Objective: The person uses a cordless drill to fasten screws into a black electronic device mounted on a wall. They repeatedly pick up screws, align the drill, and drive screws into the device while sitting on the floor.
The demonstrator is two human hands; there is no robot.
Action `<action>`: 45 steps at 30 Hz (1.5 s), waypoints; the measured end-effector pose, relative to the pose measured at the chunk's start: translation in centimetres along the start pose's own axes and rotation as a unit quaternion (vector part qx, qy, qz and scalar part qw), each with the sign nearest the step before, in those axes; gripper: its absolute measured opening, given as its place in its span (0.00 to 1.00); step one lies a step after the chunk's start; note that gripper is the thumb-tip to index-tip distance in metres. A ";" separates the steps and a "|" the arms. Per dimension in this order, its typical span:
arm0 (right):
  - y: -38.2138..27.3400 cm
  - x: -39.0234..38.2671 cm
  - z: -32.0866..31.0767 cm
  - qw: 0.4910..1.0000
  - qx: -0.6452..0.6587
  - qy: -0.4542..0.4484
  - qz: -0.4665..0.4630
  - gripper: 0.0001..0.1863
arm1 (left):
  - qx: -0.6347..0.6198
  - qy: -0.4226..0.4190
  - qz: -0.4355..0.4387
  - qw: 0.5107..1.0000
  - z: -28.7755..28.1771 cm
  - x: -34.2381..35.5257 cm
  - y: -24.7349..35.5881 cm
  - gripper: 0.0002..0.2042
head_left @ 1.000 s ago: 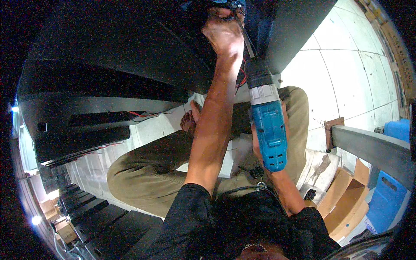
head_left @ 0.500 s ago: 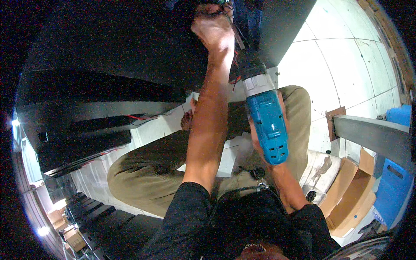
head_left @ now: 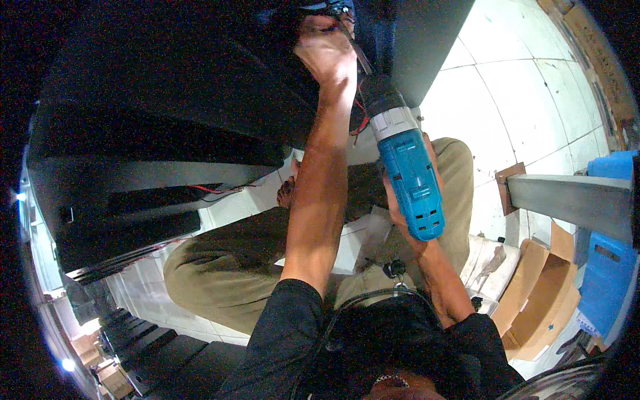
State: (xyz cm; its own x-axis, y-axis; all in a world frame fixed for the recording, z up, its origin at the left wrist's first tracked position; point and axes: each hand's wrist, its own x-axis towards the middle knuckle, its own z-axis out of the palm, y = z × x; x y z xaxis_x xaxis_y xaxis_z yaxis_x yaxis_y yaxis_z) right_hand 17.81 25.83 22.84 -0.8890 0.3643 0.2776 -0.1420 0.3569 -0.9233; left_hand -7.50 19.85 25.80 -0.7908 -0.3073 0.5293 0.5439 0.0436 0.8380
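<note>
My right hand (head_left: 395, 203) is wrapped round the handle of a cordless drill (head_left: 415, 180), which has a teal body, a pale collar and a black chuck. A long metal bit (head_left: 362, 59) runs from the chuck toward my left hand (head_left: 325, 52). That left hand reaches into a dark recess of a large black panel or cabinet (head_left: 200, 73), its fingers curled beside the bit. What it holds there is hidden in shadow. Thin red wires (head_left: 361, 125) hang just below the chuck.
My folded legs (head_left: 220, 267) are under my arms. To the right stand a grey metal post (head_left: 567, 200) with a brown base plate, an open cardboard box (head_left: 543, 300) and a blue plastic crate (head_left: 607, 280). White floor tiles (head_left: 493, 107) spread at upper right.
The drill has shifted slightly up, with my right hand still round it. My left hand stays at the recess. The surroundings have moved a little in the view.
</note>
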 end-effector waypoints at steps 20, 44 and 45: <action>-1.2 -0.1 -0.7 0.998 -0.060 0.016 -0.016 0.30 | 0.156 0.038 0.054 0.986 -0.2 -0.3 0.3 0.07; -2.1 -10.7 -4.3 0.775 0.505 -0.026 0.379 0.21 | 0.323 -0.458 -0.119 0.820 -15.9 -8.1 6.1 0.18; -2.4 -10.7 -4.4 0.763 0.521 -0.043 0.380 0.22 | 0.321 -0.456 -0.130 0.820 -16.3 -7.8 7.1 0.18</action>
State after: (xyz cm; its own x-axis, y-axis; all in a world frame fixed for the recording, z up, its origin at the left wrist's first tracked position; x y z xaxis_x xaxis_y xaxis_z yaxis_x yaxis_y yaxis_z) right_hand 29.59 24.84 23.20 -0.9063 0.0520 -0.4193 0.1985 -0.8236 -0.5312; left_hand 7.06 7.06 25.43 -0.8969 0.4400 -0.0454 0.2947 0.6710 0.6804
